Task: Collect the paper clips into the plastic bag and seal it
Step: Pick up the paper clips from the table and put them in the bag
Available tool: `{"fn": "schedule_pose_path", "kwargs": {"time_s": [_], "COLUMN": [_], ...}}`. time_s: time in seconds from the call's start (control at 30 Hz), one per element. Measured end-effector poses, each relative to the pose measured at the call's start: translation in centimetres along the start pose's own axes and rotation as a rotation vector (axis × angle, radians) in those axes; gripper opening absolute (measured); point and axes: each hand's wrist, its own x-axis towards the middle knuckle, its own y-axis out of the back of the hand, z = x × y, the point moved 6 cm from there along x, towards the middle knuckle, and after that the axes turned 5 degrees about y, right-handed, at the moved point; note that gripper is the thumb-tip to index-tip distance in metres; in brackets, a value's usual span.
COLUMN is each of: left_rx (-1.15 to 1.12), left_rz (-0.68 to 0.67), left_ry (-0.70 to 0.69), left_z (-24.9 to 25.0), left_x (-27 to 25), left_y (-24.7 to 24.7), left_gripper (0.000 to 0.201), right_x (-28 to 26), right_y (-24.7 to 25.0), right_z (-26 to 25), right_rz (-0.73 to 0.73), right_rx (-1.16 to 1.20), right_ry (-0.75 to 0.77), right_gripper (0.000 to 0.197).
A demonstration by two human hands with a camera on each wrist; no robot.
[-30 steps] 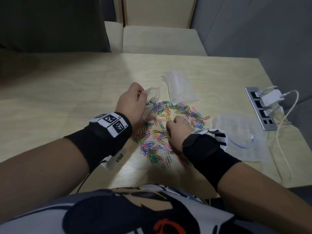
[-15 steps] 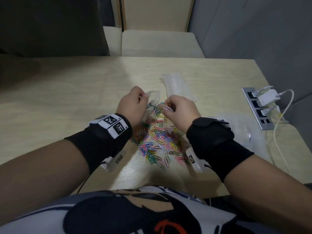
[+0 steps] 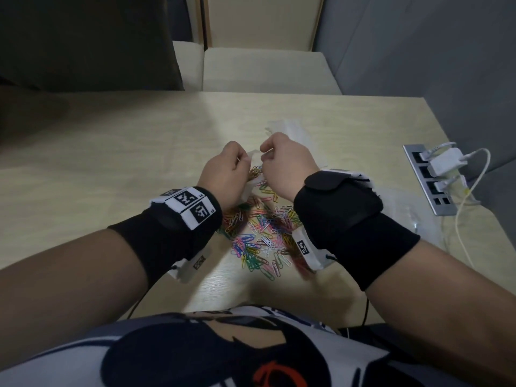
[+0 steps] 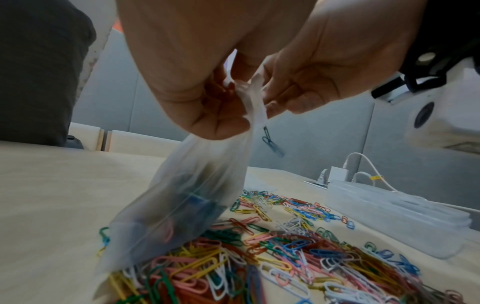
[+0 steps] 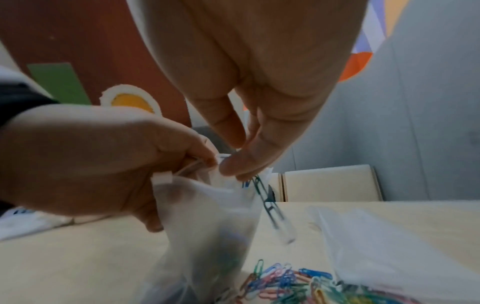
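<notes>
— Which step is in hand?
— Filling: the plastic bag (image 4: 197, 197) is pinched at its mouth by the left hand (image 3: 226, 174), above the paper clips (image 3: 262, 238) on the table (image 3: 111, 152); a few clips (image 5: 265, 195) are pinched by the right hand (image 3: 284, 166) at the opening.
— And next?
— They should be released inside; most are still to be gathered.

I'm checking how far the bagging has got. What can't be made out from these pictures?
- How many clips are inside the plastic bag: its cloudy film blurs them, left wrist view.
- The bag's mouth: left hand and right hand cover it, head view.
- Whether the dangling clips are going in or falling outside: motion blur, right wrist view.
</notes>
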Motion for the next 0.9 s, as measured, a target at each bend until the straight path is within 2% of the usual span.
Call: {"fn": "schedule_pose_path", "kwargs": {"time_s": [0.07, 0.13, 0.3, 0.57, 0.73, 0.9], "left_rx": [-0.004, -0.012, -0.028, 0.005, 0.015, -0.016], "left_rz": [0.013, 0.023, 0.017, 0.019, 0.014, 0.004], "left_ry": [0.001, 0.003, -0.014, -0.018, -0.011, -0.009], "left_z": [-0.1, -0.1, -0.1, -0.3, -0.5, -0.6], "left_x": [0.1, 0.1, -0.1, 0.0, 0.3, 0.4], "left_y": [0.1, 0.1, 0.2, 0.4, 0.3, 0.2], "left_gripper": [0.014, 0.013, 0.015, 0.012, 0.01, 0.012], "right_x": [-0.1, -0.2, -0.6, 0.1, -0.2, -0.8], "right_y": [0.1, -0.1, -2.4, -1.1, -0.5, -1.0], "right_z": [-0.1, 0.4, 2.1, 1.4, -1.2, -2.8], "right_rz": [0.029, 0.044, -0.149, -0.021, -0.046, -0.106], "right_rx": [-0.081, -0.116, -0.061, -0.276, -0.423, -0.43], "right_ry": [0.047, 0.02, -0.124, -0.036, 0.184, 0.326], "right_gripper": [0.033, 0.037, 0.068, 0.031, 0.026, 0.025]}}
